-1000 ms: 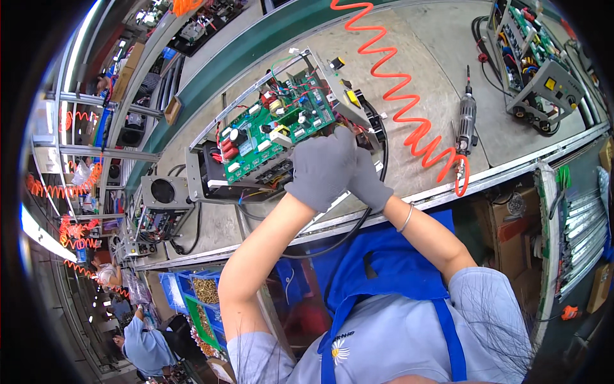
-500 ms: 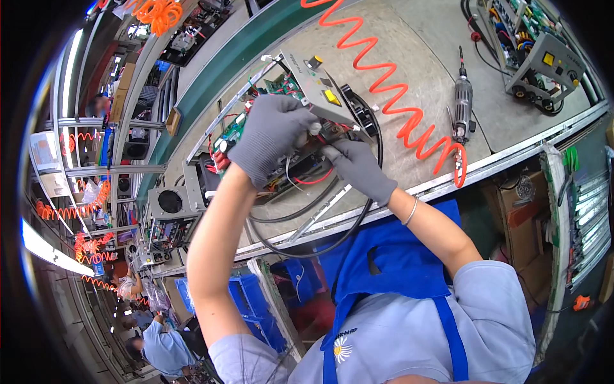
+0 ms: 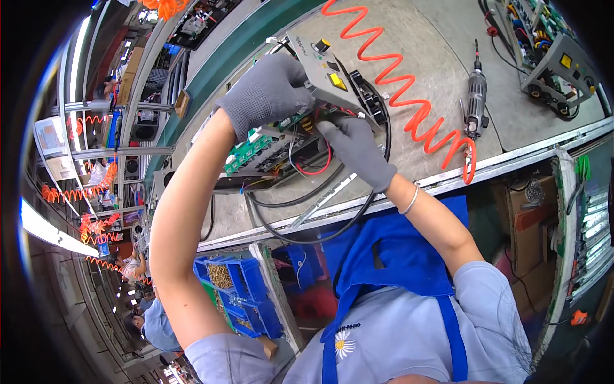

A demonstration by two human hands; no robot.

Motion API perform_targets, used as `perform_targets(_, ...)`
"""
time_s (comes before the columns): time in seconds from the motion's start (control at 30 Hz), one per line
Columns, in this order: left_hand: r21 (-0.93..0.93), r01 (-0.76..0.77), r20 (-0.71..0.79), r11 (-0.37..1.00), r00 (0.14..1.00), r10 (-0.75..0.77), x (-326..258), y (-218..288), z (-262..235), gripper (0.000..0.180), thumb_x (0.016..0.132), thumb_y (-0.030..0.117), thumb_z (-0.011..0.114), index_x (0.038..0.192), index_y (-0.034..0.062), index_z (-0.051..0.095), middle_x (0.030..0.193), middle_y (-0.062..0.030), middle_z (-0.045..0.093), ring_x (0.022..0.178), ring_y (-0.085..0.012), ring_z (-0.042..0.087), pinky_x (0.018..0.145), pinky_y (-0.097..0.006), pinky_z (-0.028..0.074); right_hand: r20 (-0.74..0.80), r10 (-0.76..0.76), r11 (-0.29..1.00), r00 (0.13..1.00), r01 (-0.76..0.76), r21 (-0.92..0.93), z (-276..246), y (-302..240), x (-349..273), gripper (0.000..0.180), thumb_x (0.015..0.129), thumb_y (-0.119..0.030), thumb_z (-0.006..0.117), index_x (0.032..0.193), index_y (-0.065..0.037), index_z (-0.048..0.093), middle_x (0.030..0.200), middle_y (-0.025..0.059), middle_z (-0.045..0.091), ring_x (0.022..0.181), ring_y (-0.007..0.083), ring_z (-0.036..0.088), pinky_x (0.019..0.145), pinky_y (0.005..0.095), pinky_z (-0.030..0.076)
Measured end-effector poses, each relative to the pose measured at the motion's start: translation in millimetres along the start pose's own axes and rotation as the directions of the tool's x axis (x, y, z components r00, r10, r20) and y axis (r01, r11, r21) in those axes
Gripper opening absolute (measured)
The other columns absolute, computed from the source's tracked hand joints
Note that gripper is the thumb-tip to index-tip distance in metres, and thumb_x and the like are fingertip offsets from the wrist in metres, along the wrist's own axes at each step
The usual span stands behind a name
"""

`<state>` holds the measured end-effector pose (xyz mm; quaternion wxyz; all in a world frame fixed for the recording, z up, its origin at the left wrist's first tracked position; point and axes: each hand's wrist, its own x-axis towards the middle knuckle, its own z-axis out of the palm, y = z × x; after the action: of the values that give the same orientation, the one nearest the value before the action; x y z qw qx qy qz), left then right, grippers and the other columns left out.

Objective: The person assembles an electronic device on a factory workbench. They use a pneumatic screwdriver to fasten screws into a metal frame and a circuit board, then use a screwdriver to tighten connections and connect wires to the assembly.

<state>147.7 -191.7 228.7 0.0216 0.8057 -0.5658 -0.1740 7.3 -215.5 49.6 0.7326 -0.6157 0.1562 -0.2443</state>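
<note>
An open electronic unit lies on the bench, its grey front panel bearing a yellow switch and a black knob. Behind the panel are green circuit boards and loose red, white and black wires. My left hand, in a grey knitted glove, has its fingers curled at the panel's inner edge; what they grip is hidden. My right hand, gloved alike, reaches in below the panel among the wires. Its thumb and fingers are closed together, the tips partly hidden. A black cable loops beneath.
A power screwdriver lies to the right, joined to a coiled orange hose. Another open unit stands at far right. Blue bins of small parts sit below the bench edge. Other people are at lower left.
The unit has shifted slightly away and its boards now show at a different tilt. My left hand has moved up and left; my right hand has moved a little up and right.
</note>
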Motion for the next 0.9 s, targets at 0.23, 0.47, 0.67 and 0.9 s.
perform_targets(0.23, -0.183, 0.085, 0.005, 0.979, 0.996, -0.086, -3, -4, 1, 0.027, 0.07, 0.023, 0.069, 0.075, -0.0029, 0.071, 0.057, -0.0048, 0.059, 0.051, -0.0106, 0.054, 0.05, -0.028, 0.043, 0.074, 0.07, 0.978, 0.995, -0.084, 0.194, -12, 0, -4, 0.041, 0.098, -0.034, 0.059, 0.081, 0.002, 0.07, 0.06, 0.0023, 0.061, 0.056, 0.0077, 0.054, 0.054, 0.0269, 0.044)
perform_targets(0.47, -0.018, 0.001, -0.132, 1.0, 0.991, -0.004, 0, -3, 9, 0.03, 0.076, 0.026, 0.065, 0.086, -0.0017, 0.072, 0.067, -0.0162, 0.064, 0.06, -0.0232, 0.061, 0.061, -0.034, 0.05, 0.033, 0.057, 0.947, 0.998, -0.064, 0.315, -7, 4, -10, 0.036, 0.099, -0.034, 0.059, 0.09, 0.0, 0.069, 0.063, -0.0012, 0.057, 0.054, 0.0051, 0.047, 0.05, 0.0224, 0.036)
perform_targets(0.67, 0.163, -0.016, -0.228, 0.986, 0.972, 0.054, -3, 0, 12, 0.03, 0.077, 0.031, 0.066, 0.081, 0.002, 0.073, 0.075, -0.0187, 0.068, 0.069, -0.0339, 0.066, 0.071, -0.042, 0.053, 0.088, 0.217, 0.9, 0.972, -0.234, 0.367, -5, -12, -11, 0.034, 0.097, -0.033, 0.062, 0.089, -0.001, 0.07, 0.065, -0.0013, 0.059, 0.049, 0.0038, 0.044, 0.045, 0.0213, 0.032)
perform_targets(0.9, 0.122, 0.049, -0.212, 0.991, 0.977, -0.022, -26, 26, 5, 0.021, 0.071, 0.021, 0.064, 0.078, 0.0024, 0.071, 0.077, -0.0244, 0.065, 0.074, -0.0394, 0.067, 0.07, -0.045, 0.053, 0.117, 0.204, 0.842, 0.972, -0.235, 0.486, 2, -25, -5, 0.033, 0.096, -0.032, 0.06, 0.083, -0.003, 0.07, 0.06, -0.0034, 0.052, 0.043, 0.0023, 0.035, 0.04, 0.0203, 0.023)
